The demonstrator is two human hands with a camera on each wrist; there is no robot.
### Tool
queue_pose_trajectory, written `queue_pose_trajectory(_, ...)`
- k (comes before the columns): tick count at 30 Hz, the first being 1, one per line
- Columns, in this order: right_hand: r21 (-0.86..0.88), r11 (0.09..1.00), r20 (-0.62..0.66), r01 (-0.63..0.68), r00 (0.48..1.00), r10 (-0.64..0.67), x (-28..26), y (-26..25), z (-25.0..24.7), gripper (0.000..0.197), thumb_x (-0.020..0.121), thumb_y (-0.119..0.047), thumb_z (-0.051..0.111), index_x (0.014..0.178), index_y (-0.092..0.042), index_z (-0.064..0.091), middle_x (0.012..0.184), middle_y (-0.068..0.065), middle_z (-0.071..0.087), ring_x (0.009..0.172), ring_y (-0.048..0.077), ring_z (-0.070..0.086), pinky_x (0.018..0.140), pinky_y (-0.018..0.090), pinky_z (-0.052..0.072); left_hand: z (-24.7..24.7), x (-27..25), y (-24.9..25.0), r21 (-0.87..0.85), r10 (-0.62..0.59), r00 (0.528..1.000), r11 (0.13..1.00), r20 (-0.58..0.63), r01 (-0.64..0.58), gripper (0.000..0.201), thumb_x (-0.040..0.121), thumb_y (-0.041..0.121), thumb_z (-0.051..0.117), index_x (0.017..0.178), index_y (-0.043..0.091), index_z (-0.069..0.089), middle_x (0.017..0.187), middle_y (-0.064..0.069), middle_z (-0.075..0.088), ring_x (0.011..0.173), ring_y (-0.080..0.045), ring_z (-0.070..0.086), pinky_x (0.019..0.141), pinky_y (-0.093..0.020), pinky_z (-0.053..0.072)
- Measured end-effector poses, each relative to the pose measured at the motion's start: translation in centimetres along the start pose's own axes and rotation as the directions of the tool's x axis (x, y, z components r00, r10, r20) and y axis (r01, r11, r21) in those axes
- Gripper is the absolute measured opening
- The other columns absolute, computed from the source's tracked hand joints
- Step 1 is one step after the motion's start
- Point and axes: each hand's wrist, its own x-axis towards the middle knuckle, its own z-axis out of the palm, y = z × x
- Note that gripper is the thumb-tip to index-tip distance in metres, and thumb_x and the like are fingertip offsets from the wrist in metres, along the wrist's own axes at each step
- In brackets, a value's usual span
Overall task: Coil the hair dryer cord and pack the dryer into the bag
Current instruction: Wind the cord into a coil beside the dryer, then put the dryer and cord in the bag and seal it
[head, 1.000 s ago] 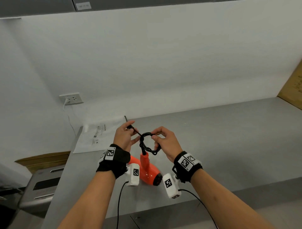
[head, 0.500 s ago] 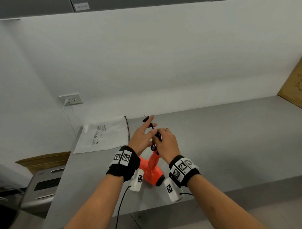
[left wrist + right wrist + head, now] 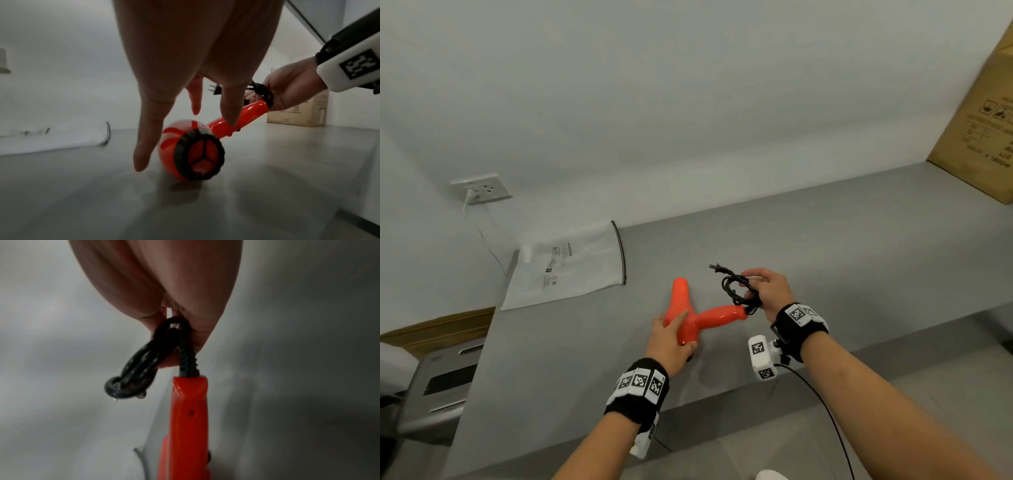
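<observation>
**Inspector A:** Where was the hair dryer [image 3: 688, 318] at inspection?

**Inspector B:** It lay on the grey surface [image 3: 859, 260], near the front edge. The orange barrel pointed away from the person, the black rear grille [image 3: 200, 158] faced the left wrist camera, and the handle [image 3: 719, 317] ran off to the right, lifted at its far end.

**Inspector A:** The hands?

**Inspector B:** The left hand [image 3: 671, 339] was on the dryer body where barrel meets handle. In the left wrist view its fingers [image 3: 144, 146] were straight and spread, laid over the body rather than wrapped round it. The right hand [image 3: 770, 291] had its fingers closed about the coiled black cord [image 3: 738, 291], gripping the bundle just beyond the end of the handle.

**Inspector A:** Condition of the cord?

**Inspector B:** Gathered in several small loops. The ribbed strain relief [image 3: 188, 360] came out of the handle end straight into the grip. The plug [image 3: 717, 268] stuck out of the coil to the upper left, prongs showing.

**Inspector A:** And the bag?

**Inspector B:** The white bag [image 3: 568, 267] lay flat on the surface at the back left, well apart from the dryer, with printed warning text on its face and a dark edge on the side nearest the dryer. A wall socket [image 3: 482, 188] was above it; a cardboard box [image 3: 979, 137] stood at the far right.
</observation>
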Motion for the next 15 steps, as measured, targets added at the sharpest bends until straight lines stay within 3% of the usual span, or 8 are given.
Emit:
queue_pose_trajectory(3,-0.017,0.998,-0.045,-0.068,0.997,0.067,0.9,3.3,-2.1,0.033,0.092,0.012,0.043,0.093,-0.008,0.068,0.084,0.013,0.066,0.052,0.022,0.057,0.054,0.029,0.052,1.5,0.0,-0.6,-0.017,0.011,1.0,1.0,0.029,-0.01,0.077,0.086,0.024,0.075,0.151,0.039,0.037,0.157,-0.02,0.022,0.143,-0.037,0.037,0.121,-0.039,0.03)
queue_pose_trajectory(6,-0.118,0.989,-0.077,-0.094,0.993,0.085,2.3,6.9,-3.3,0.036,0.091,0.011,0.045,0.085,-0.015,0.068,0.091,0.018,0.07,0.06,0.024,0.064,0.062,0.035,0.057,2.4,-0.1,-0.3,0.056,0.024,1.0,0.998,0.017,-0.025,0.076,0.088,0.023,0.073,0.15,0.045,0.036,0.16,-0.018,0.016,0.144,-0.039,0.037,0.12,-0.043,0.031)
queue_pose_trajectory(8,-0.215,0.973,-0.064,-0.086,0.995,0.073,2.9,8.8,-3.7,0.042,0.086,0.012,0.047,0.083,-0.023,0.069,0.103,0.021,0.074,0.076,0.029,0.07,0.074,0.038,0.059,2.8,-0.5,0.1,0.139,0.015,1.0,0.99,-0.006,-0.014,0.075,0.089,0.028,0.072,0.15,0.049,0.034,0.159,-0.016,0.016,0.138,-0.04,0.044,0.117,-0.044,0.036)
queue_pose_trajectory(10,-0.326,0.943,-0.026,-0.067,0.998,0.061,2.8,9.6,-3.9,0.042,0.084,0.011,0.047,0.093,-0.02,0.073,0.109,0.017,0.075,0.094,0.031,0.071,0.087,0.037,0.058,3.3,-0.8,0.5,0.201,0.018,0.999,0.979,-0.03,-0.011,0.074,0.089,0.032,0.071,0.149,0.051,0.034,0.156,-0.016,0.019,0.131,-0.041,0.05,0.114,-0.044,0.04)
queue_pose_trajectory(12,-0.476,0.879,0.01,0.017,1.0,-0.014,2.3,9.8,-3.6,0.039,0.086,0.007,0.05,0.107,-0.013,0.075,0.111,0.011,0.073,0.102,0.028,0.067,0.095,0.035,0.053,3.6,-1.1,0.8,0.224,0.026,0.999,0.975,-0.047,-0.015,0.073,0.088,0.032,0.071,0.149,0.051,0.034,0.154,-0.016,0.02,0.127,-0.041,0.053,0.112,-0.044,0.042)
queue_pose_trajectory(15,-0.674,0.719,0.086,0.173,0.984,-0.156,2.1,10.9,-3.4,0.036,0.084,0.0,0.054,0.107,-0.018,0.076,0.11,0.006,0.071,0.103,0.031,0.063,0.098,0.042,0.05,4.0,-1.1,1.0,0.241,0.03,0.998,0.97,-0.053,-0.016,0.073,0.088,0.031,0.071,0.148,0.05,0.036,0.153,-0.017,0.021,0.125,-0.042,0.055,0.112,-0.043,0.042)
